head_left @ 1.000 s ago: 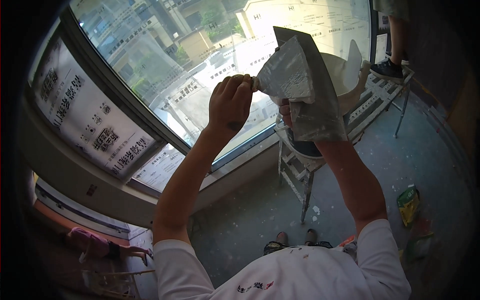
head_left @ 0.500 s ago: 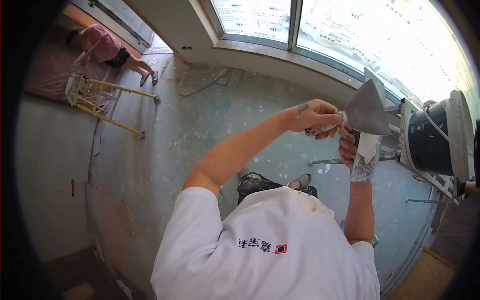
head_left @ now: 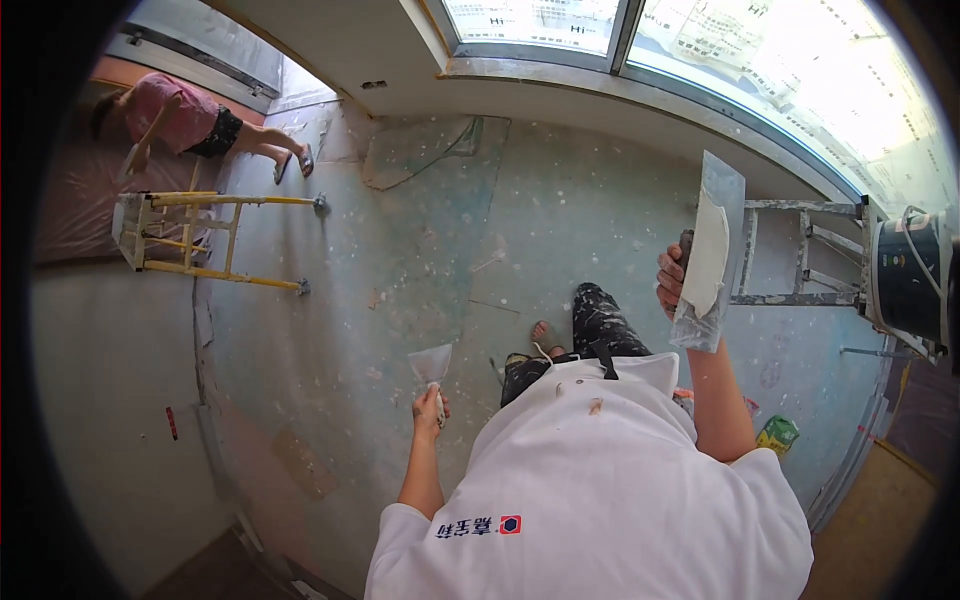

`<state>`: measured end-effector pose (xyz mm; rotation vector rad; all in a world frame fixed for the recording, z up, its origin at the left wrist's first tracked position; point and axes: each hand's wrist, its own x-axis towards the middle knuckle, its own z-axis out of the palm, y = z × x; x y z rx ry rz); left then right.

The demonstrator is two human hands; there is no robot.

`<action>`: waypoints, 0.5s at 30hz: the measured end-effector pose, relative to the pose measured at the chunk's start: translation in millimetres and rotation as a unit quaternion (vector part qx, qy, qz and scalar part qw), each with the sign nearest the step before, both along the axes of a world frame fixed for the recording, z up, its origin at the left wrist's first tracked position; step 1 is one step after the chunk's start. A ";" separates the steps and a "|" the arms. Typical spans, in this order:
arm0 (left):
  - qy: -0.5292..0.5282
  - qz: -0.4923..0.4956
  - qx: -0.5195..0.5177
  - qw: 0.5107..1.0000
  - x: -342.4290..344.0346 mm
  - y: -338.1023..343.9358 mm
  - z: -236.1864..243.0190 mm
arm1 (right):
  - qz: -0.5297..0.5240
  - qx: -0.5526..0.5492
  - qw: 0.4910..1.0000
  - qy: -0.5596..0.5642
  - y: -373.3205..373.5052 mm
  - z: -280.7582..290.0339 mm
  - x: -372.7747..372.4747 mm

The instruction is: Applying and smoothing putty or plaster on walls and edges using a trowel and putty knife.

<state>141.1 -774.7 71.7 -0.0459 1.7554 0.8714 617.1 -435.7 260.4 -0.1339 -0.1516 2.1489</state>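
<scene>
Low on my left side, my left hand (head_left: 431, 410) is closed round the pale handle of a putty knife (head_left: 431, 364), its wide blade pointing away from me. My right hand (head_left: 671, 281) grips the dark handle of a plastering trowel (head_left: 731, 205) that is raised in front of me on the right. A thick layer of white putty (head_left: 708, 260) lies along the trowel's flat face. The two tools are well apart, and neither touches the wall or the ladder.
A stepladder (head_left: 800, 299) with a dark bucket (head_left: 912, 275) on it stands at the right, below a film-covered window (head_left: 760, 60). Far left, a person in pink (head_left: 180, 115) bends beside a yellow stepladder (head_left: 225, 200). A green bag (head_left: 777, 434) lies on the spattered floor (head_left: 400, 260).
My left hand has carried the putty knife away from the trowel, down and to the left. The trowel has turned to show its putty-covered face. My body has shifted and one leg has come forward.
</scene>
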 end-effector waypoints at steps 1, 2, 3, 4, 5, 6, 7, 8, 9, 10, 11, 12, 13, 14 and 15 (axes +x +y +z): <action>-0.001 -0.006 -0.003 1.000 -12.1 -3.3 -7.3 | 0.001 -0.012 1.000 -0.010 11.3 -0.2 -16.7; 0.046 -0.009 -0.043 0.998 -21.1 -3.3 -11.8 | -0.005 -0.015 1.000 -0.012 24.4 -5.7 -31.3; 0.093 -0.014 -0.083 0.992 -30.1 0.1 -16.9 | 0.008 -0.016 1.000 -0.006 40.7 -13.2 -45.1; 0.093 -0.020 -0.087 0.992 -38.2 3.3 -23.3 | 0.023 -0.019 1.000 0.001 58.7 -24.2 -57.6; 0.085 -0.003 -0.096 0.992 -45.3 9.5 -27.3 | 0.031 -0.009 0.999 -0.016 78.7 -31.8 -73.5; 0.078 0.013 -0.105 0.991 -53.2 19.0 -31.9 | 0.026 -0.014 0.999 -0.016 96.9 -40.0 -88.2; 0.074 0.006 -0.113 0.991 -50.9 30.0 -36.8 | 0.020 -0.038 0.998 -0.038 112.8 -45.9 -101.4; 0.080 0.004 -0.102 0.992 -55.9 49.4 -36.1 | 0.010 -0.059 0.997 -0.058 129.8 -51.7 -117.7; 0.088 0.002 -0.092 0.992 -60.7 68.8 -35.1 | 0.002 -0.067 0.996 -0.059 145.7 -61.6 -132.7; 0.089 -0.006 -0.096 0.991 -66.1 97.1 -33.1 | 0.009 -0.072 0.997 -0.040 166.9 -74.4 -149.3; 0.100 -0.062 -0.091 0.989 -74.0 128.9 -29.4 | 0.017 -0.076 0.997 -0.020 189.5 -88.2 -165.4; 0.110 -0.117 -0.087 0.983 -80.7 159.0 -25.9 | 0.011 -0.082 0.996 -0.018 209.9 -102.3 -179.7; 0.112 -0.124 -0.091 0.982 -86.7 189.6 -20.6 | 0.035 -0.075 0.997 0.009 230.6 -113.4 -193.3; 0.105 -0.121 -0.087 0.983 -91.3 219.4 -17.3 | 0.061 -0.067 0.995 0.037 255.1 -120.2 -207.8; 0.097 -0.118 -0.084 0.985 -95.9 249.5 -16.4 | 0.059 -0.071 0.995 0.039 279.4 -128.0 -221.7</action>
